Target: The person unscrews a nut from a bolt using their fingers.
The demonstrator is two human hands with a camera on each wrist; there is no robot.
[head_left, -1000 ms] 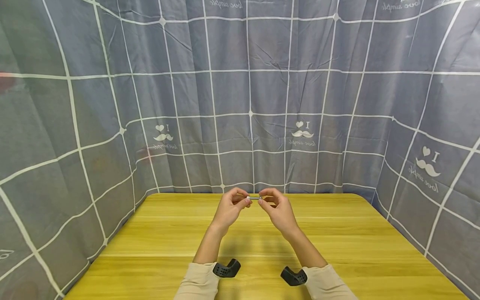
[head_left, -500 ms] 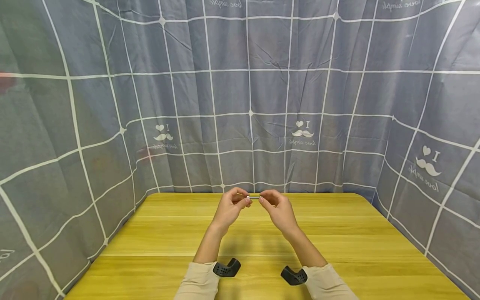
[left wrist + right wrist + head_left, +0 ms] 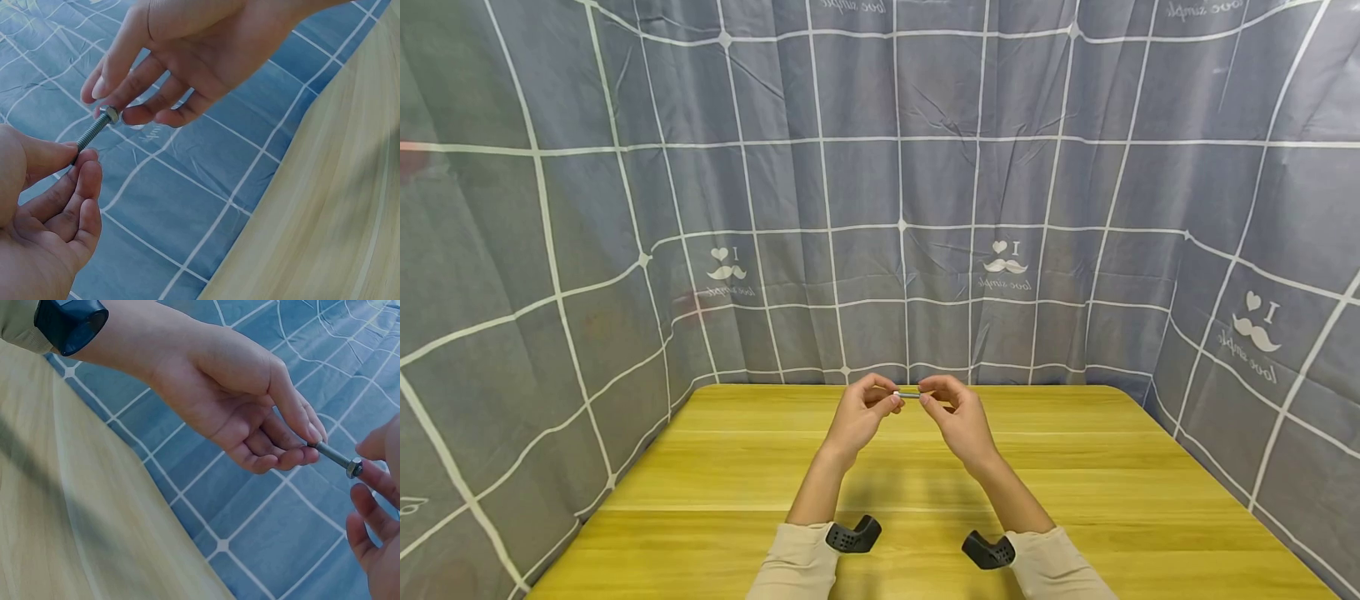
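Observation:
A metal bolt (image 3: 92, 134) is held level between the two hands, above the far part of the table. My left hand (image 3: 856, 421) pinches one end between thumb and fingers, hiding that end. At the other end is a hex piece (image 3: 354, 467); whether it is a nut or the bolt's head I cannot tell. The right hand (image 3: 961, 423) has its fingers loosely bent around the hex piece. In the right wrist view, the right thumb (image 3: 373, 445) stands apart from the metal, while a forefinger lies at or just behind the hex piece.
The yellow wood-grain table (image 3: 910, 475) spreads below both forearms. Grey curtains (image 3: 940, 183) with white grid lines surround it at the back and sides. A black wrist device (image 3: 854, 535) sits on the left sleeve and a matching device (image 3: 987, 551) on the right.
The right thumb and fingers shift slightly at the bolt's end. My left hand and the bolt stay nearly in place.

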